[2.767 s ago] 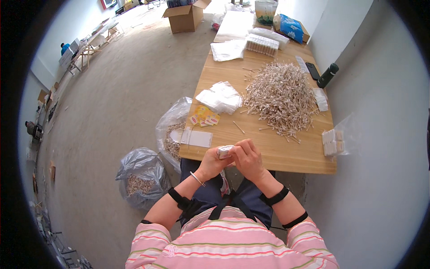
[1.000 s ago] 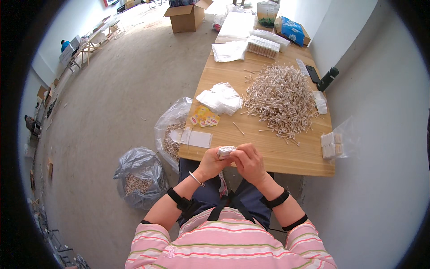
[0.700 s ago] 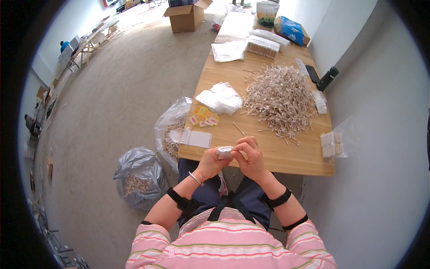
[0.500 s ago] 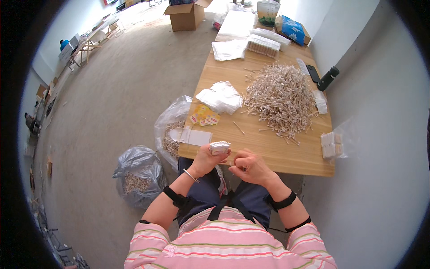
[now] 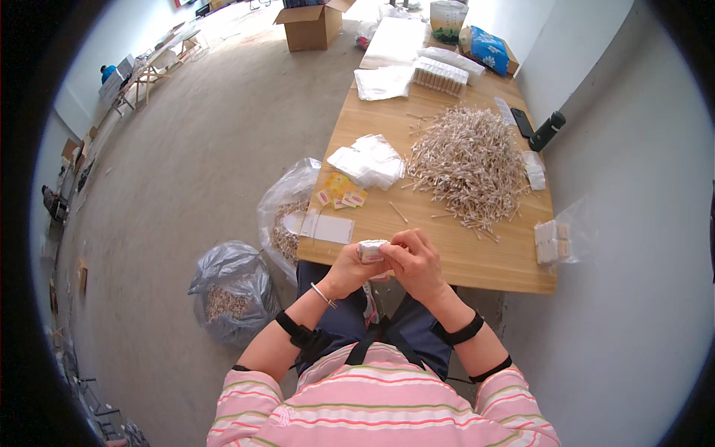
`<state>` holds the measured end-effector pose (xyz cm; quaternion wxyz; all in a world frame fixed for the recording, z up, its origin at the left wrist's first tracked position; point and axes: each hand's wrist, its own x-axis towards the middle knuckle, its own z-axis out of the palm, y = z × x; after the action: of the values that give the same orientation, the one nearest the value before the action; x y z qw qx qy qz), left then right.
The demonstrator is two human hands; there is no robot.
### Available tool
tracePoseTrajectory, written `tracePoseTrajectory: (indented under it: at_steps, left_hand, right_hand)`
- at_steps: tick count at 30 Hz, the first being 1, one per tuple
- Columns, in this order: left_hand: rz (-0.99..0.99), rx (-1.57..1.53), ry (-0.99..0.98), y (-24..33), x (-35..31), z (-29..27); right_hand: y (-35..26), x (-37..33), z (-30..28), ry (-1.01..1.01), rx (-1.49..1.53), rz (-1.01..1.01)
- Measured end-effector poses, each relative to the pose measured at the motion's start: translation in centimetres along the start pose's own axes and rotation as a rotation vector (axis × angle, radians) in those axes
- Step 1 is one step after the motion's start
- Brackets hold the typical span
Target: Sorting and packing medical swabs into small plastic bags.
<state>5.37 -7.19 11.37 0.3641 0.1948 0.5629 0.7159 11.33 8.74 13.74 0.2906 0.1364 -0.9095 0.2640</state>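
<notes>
A small clear bag of cotton swabs (image 5: 371, 251), its white tips bunched at the top, is gripped in my left hand (image 5: 350, 273) at the table's near edge. My right hand (image 5: 417, 268) is closed, with its fingers at the bag's right side, pinching its edge. Past my hands, a big heap of loose cotton swabs (image 5: 469, 167) covers much of the wooden table (image 5: 447, 257). One single swab (image 5: 399, 211) lies apart from it. To the left are a stack of empty clear bags (image 5: 369, 161), several yellow cards (image 5: 341, 192) and a white card (image 5: 331, 229).
Filled swab packs (image 5: 551, 242) lie at the table's right edge. A dark bottle (image 5: 547, 132) and a phone (image 5: 521, 122) are by the wall. Farther back is a bundle of packs (image 5: 439, 76). Plastic sacks of swabs, one grey (image 5: 232, 290), stand on the floor at left.
My right hand has moved left and up to the bag, and its fingers now touch it. My left hand has shifted slightly right and lower with the bag.
</notes>
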Motion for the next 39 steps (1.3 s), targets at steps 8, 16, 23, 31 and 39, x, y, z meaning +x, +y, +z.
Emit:
tracePoseTrajectory:
  at_steps: [8,16,23,31,39]
  left_hand:
    - [0.052,0.141,0.013,-0.2,0.0,-0.3]
    - [0.107,0.220,0.066,0.1,0.2,0.4]
    - [0.164,0.324,0.093,-0.7,0.3,-0.2]
    - [0.240,0.465,0.153,0.2,-0.1,0.3]
    - [0.601,0.796,0.170,0.7,-0.9,-0.4]
  right_hand:
    - [-0.7,0.3,0.4,0.042,0.170,0.235]
    - [-0.2,0.2,0.3,0.065,0.040,0.052]
    - [-0.3,0.4,-0.1,-0.020,-0.022,-0.038]
    - [1.1,-0.7,0.0,-0.002,0.690,0.484]
    - [1.7,0.3,-2.2,-0.252,1.014,0.422]
